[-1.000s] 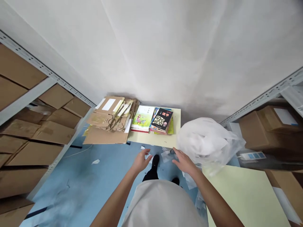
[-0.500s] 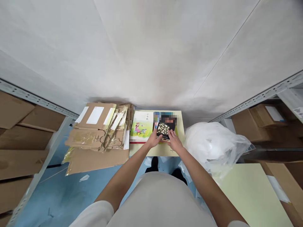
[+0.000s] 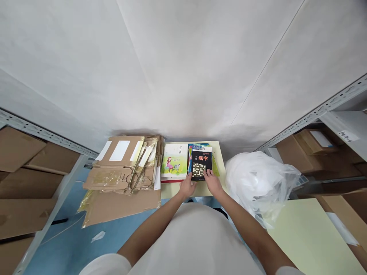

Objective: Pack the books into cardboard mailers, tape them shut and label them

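Observation:
A black book (image 3: 202, 154) with red characters and a crossword grid on its cover lies on top of a small pile of books at the right part of the pale table. My left hand (image 3: 187, 186) has its fingers at the lower left edge of this book. My right hand (image 3: 213, 183) grips its lower right corner, fingertips on the cover. Beneath, a blue and white magazine (image 3: 202, 148) and a yellow-green book (image 3: 215, 168) stick out. To the left rests a white picture book (image 3: 173, 162) with a girl and an animal on a green field.
Flattened cardboard boxes (image 3: 123, 202) are stacked at the left of the table (image 3: 172, 188). A bulging clear plastic bag (image 3: 255, 179) of white material stands on the right. Shelves with cartons (image 3: 28, 183) flank both sides. A pale board (image 3: 306, 233) lies at lower right.
The black book, tilted toward me before, now lies flat on the pile with its cover showing. Both hands have come down to its near edge. The view has shifted slightly.

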The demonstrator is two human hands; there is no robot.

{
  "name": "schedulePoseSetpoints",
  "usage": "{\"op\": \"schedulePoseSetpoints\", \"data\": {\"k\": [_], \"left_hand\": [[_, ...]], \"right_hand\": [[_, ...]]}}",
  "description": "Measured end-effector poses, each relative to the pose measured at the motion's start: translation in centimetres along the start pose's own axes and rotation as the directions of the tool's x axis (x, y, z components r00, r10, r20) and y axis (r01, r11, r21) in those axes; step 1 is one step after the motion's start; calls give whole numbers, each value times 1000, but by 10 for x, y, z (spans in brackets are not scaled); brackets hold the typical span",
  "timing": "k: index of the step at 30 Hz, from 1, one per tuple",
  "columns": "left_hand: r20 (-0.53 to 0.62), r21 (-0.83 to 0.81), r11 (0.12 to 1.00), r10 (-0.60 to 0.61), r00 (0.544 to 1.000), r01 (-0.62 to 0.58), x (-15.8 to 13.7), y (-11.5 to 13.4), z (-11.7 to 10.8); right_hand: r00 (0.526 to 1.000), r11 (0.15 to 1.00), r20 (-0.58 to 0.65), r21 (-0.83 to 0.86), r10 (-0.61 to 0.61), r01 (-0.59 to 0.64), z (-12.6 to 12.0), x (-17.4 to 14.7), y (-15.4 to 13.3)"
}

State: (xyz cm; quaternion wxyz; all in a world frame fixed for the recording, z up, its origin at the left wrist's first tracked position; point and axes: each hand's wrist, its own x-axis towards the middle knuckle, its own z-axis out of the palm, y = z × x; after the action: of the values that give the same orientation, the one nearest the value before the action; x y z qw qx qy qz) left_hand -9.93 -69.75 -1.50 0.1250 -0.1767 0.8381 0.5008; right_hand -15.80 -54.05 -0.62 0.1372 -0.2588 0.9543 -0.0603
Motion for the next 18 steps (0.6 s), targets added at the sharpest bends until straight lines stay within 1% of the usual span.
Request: {"op": "schedulePoseSetpoints", "data": {"k": [1, 3, 4, 5, 8, 10, 12, 15, 17, 18], "left_hand": [[-16, -160, 987, -21, 1000, 18, -1, -2, -1], [-28, -448, 892, -76, 997, 55, -2, -2, -5], [-21, -541, 837, -103, 995, 75, -2, -1, -8], [-4, -598, 795, -124, 992, 97, -2, 0, -12], [55, -669, 729, -143, 988, 143, -4, 6, -25], [88, -715, 681, -138, 987, 159, -7, 7, -32], [109, -741, 650, -131, 985, 169, -12, 7, -36], [142, -765, 617, -115, 983, 183, -22, 3, -36], [156, -776, 605, -86, 984, 176, -30, 2, -36], [162, -777, 607, -66, 985, 169, -35, 2, -37]], "right_hand": [[1000, 1000, 11, 12, -27, 27, -4, -1, -1], [996, 996, 17, 30, -83, 82, -15, -3, -4], [994, 994, 7, 33, -106, 106, -20, -5, -5], [992, 992, -13, 33, -124, 125, -24, -7, -6], [980, 982, -97, 52, -175, 181, -32, -17, -11], [971, 974, -140, 90, -195, 208, -30, -26, -15], [969, 964, -164, 160, -185, 211, -24, -38, -20], [975, 930, -209, 335, -80, 149, -13, -59, -26], [970, 863, -240, 496, 31, 95, -8, -75, -26], [963, 809, -251, 583, 95, 72, -8, -82, -24]]}}
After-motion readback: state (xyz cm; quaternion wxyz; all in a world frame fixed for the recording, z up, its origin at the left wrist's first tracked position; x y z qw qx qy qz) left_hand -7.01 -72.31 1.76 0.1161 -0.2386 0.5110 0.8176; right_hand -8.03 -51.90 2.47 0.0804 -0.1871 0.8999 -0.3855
